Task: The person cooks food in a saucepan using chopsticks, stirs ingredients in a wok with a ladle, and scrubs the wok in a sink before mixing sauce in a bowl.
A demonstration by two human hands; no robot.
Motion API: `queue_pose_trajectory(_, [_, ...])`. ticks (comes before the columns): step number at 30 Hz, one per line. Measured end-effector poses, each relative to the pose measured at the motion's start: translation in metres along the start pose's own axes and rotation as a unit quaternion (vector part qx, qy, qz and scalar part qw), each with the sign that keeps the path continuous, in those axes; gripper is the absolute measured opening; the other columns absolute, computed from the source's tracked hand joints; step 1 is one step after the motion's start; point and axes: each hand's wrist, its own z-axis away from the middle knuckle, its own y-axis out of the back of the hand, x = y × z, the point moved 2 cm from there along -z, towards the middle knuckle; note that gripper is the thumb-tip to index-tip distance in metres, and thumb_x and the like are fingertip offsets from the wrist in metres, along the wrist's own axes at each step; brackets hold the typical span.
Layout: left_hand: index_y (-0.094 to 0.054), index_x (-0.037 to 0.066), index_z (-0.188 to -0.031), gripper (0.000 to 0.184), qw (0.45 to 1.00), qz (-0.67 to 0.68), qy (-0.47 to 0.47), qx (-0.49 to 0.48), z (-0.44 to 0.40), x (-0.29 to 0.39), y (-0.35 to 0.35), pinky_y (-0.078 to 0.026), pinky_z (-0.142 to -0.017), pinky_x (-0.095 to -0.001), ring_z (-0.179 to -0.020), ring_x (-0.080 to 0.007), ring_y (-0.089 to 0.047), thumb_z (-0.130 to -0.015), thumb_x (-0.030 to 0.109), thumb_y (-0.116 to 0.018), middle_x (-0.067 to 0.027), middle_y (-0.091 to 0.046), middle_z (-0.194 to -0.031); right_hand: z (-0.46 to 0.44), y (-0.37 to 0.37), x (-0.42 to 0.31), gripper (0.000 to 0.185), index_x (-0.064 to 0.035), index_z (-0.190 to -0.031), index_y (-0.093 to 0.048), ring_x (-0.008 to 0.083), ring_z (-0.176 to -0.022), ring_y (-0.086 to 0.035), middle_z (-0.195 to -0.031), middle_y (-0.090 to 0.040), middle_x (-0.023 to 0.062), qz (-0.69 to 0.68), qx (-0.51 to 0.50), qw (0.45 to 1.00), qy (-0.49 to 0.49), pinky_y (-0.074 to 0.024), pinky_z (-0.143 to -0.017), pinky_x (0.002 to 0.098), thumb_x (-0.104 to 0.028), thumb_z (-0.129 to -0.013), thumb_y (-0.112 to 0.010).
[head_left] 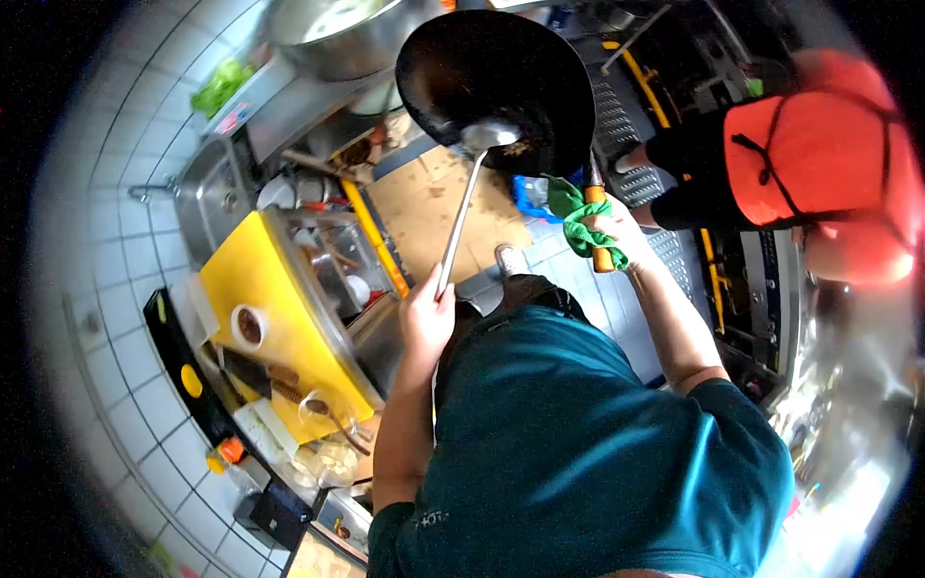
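My left hand (427, 316) is closed around the long metal handle of a ladle (463, 207). The ladle's bowl lies against the inside of a black wok (487, 63), which is tilted in front of me. A small patch of brownish bits shows beside the bowl. With a green cloth (581, 231) wrapped partly about it, the wok's wooden handle (602, 258) is gripped by my right hand (620, 229). The wok is held up above the floor, apart from any surface I can make out.
A yellow cutting board (279, 313) bears a white cup (250, 327) and a cleaver. Beyond it are a sink (214, 188) and a large metal pot (352, 48). At right stands a person in a red apron (814, 144), close by the stove side. Cardboard (424, 207) lies on the floor.
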Motion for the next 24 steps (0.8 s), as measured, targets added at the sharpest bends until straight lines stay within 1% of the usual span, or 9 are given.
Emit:
queue_pose_trajectory(4, [-0.068, 0.003, -0.12, 0.037, 0.993, -0.009, 0.008, -0.12, -0.055, 0.013, -0.096, -0.055, -0.068, -0.0443, -0.075, -0.0367, -0.068, -0.084, 0.011, -0.07, -0.0213, -0.069, -0.085, 0.008, 0.058, -0.014, 0.035, -0.0007, -0.116, -0.055, 0.0133, -0.072, -0.065, -0.091, -0.067, 0.0069, 0.007, 0.061, 0.998, 0.002, -0.0551, -0.065, 0.0269, -0.006, -0.083, -0.067])
queue_pose_trajectory(5, [-0.068, 0.003, -0.12, 0.037, 0.989, -0.008, 0.005, -0.145, -0.065, 0.021, -0.113, -0.055, -0.069, -0.0448, -0.076, -0.0366, -0.068, -0.084, 0.011, -0.07, -0.0211, -0.069, -0.086, 0.007, 0.072, -0.013, 0.034, 0.0, -0.114, -0.056, 0.0135, -0.068, -0.064, -0.089, -0.066, 0.0068, 0.036, 0.099, 0.994, 0.011, -0.0548, -0.062, 0.0264, -0.004, -0.082, -0.065])
queue_pose_trajectory(8, [-0.067, 0.004, -0.12, 0.037, 0.987, -0.016, -0.033, -0.159, -0.081, 0.038, -0.151, -0.055, -0.069, -0.0448, -0.077, -0.0373, -0.069, -0.084, 0.012, -0.07, -0.02, -0.069, -0.084, 0.009, 0.086, -0.03, 0.034, 0.0005, -0.113, -0.056, 0.0137, -0.068, -0.064, -0.088, -0.066, 0.0064, 0.042, 0.1, 0.994, 0.018, -0.0547, -0.062, 0.0261, -0.002, -0.08, -0.064])
queue_pose_trajectory(9, [-0.067, 0.005, -0.121, 0.038, 0.986, -0.011, -0.036, -0.159, -0.084, 0.042, -0.16, -0.055, -0.07, -0.0452, -0.078, -0.0374, -0.069, -0.084, 0.013, -0.07, -0.0194, -0.069, -0.083, 0.007, 0.095, -0.028, 0.036, 0.0006, -0.116, -0.056, 0.015, -0.068, -0.065, -0.089, -0.067, 0.0083, 0.064, 0.104, 0.992, 0.033, -0.0547, -0.059, 0.0277, -0.004, -0.082, -0.063])
queue_pose_trajectory(12, [-0.068, 0.006, -0.12, 0.037, 0.979, -0.076, -0.036, -0.186, -0.088, 0.049, -0.175, -0.055, -0.07, -0.0461, -0.078, -0.0373, -0.069, -0.084, 0.013, -0.069, -0.0191, -0.069, -0.084, 0.001, 0.119, -0.023, 0.035, 0.0011, -0.116, -0.056, 0.0155, -0.071, -0.065, -0.091, -0.067, 0.0086, 0.077, 0.122, 0.989, 0.019, -0.0556, -0.062, 0.0281, -0.004, -0.082, -0.063])
queue_pose_trajectory(13, [-0.068, 0.007, -0.121, 0.037, 0.978, -0.078, -0.04, -0.189, -0.087, 0.047, -0.18, -0.055, -0.07, -0.0464, -0.078, -0.0372, -0.068, -0.084, 0.013, -0.069, -0.0188, -0.069, -0.084, -0.005, 0.131, -0.016, 0.035, 0.0019, -0.115, -0.056, 0.0162, -0.074, -0.066, -0.093, -0.068, 0.0091, 0.091, 0.147, 0.985, 0.026, -0.0564, -0.066, 0.029, -0.003, -0.081, -0.062])
queue_pose_trajectory(16, [-0.068, 0.009, -0.121, 0.038, 0.974, -0.09, -0.039, -0.205, -0.084, 0.031, -0.19, -0.055, -0.069, -0.0469, -0.078, -0.0372, -0.068, -0.083, 0.013, -0.068, -0.018, -0.069, -0.084, -0.016, 0.149, -0.008, 0.033, 0.0027, -0.113, -0.056, 0.0169, -0.076, -0.067, -0.095, -0.068, 0.0095, 0.062, 0.159, 0.985, 0.021, -0.057, -0.068, 0.0303, -0.003, -0.08, -0.062])
queue_pose_trajectory(21, [-0.068, 0.011, -0.122, 0.039, 0.968, -0.101, -0.021, -0.228, -0.081, 0.012, -0.192, -0.055, -0.07, -0.0465, -0.079, -0.0367, -0.068, -0.084, 0.013, -0.067, -0.0169, -0.069, -0.086, -0.028, 0.161, -0.009, 0.036, 0.0019, -0.116, -0.054, 0.0188, -0.076, -0.068, -0.097, -0.069, 0.0115, 0.027, 0.147, 0.988, 0.042, -0.0572, -0.067, 0.0307, 0.002, -0.08, -0.058])
queue_pose_trajectory(24, [-0.067, 0.011, -0.123, 0.039, 0.968, -0.107, -0.019, -0.226, -0.085, 0.019, -0.187, -0.055, -0.072, -0.0463, -0.08, -0.0365, -0.068, -0.084, 0.014, -0.067, -0.0167, -0.069, -0.089, -0.035, 0.169, -0.004, 0.035, 0.0001, -0.118, -0.054, 0.0171, -0.073, -0.067, -0.093, -0.069, 0.0099, 0.025, 0.156, 0.985, 0.063, -0.0561, -0.064, 0.029, 0.001, -0.084, -0.058])
